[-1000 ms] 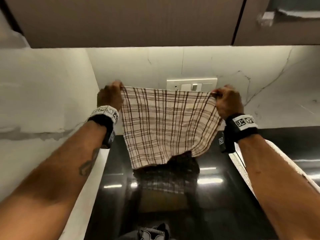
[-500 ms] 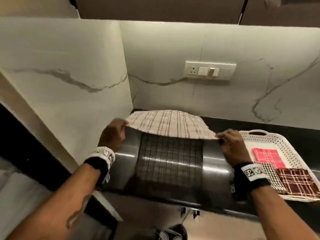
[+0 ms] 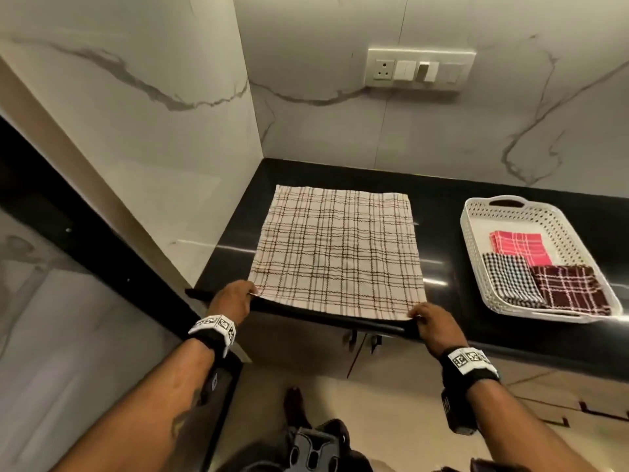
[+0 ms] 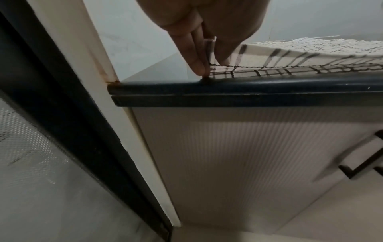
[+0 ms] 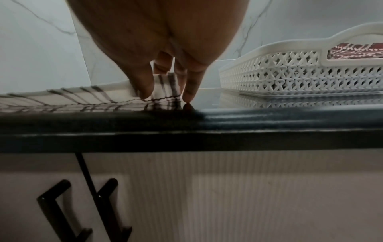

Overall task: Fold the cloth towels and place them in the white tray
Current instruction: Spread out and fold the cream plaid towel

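Note:
A beige checked towel (image 3: 337, 250) lies spread flat on the black counter (image 3: 442, 240). My left hand (image 3: 235, 298) pinches its near left corner at the counter's front edge; in the left wrist view the towel corner (image 4: 211, 49) sits between thumb and fingers (image 4: 196, 54). My right hand (image 3: 432, 321) pinches the near right corner, and the right wrist view shows that corner (image 5: 165, 86) held between its fingers (image 5: 143, 85). The white tray (image 3: 476, 260) stands to the right with three folded towels: pink (image 3: 517, 247), black-and-white checked (image 3: 510, 284) and dark red (image 3: 568, 291).
A marble side wall (image 3: 153, 148) closes the counter's left end and a back wall carries a switch panel (image 3: 418, 69). Cabinet doors with black handles (image 5: 62, 209) sit below the counter edge (image 4: 248, 88). The tray's perforated wall (image 5: 290, 78) is close to my right hand.
The towel was held up by its top corners in the air, then swung down and forward. It now lies flat on the counter, with both hands still pinching the near corners.

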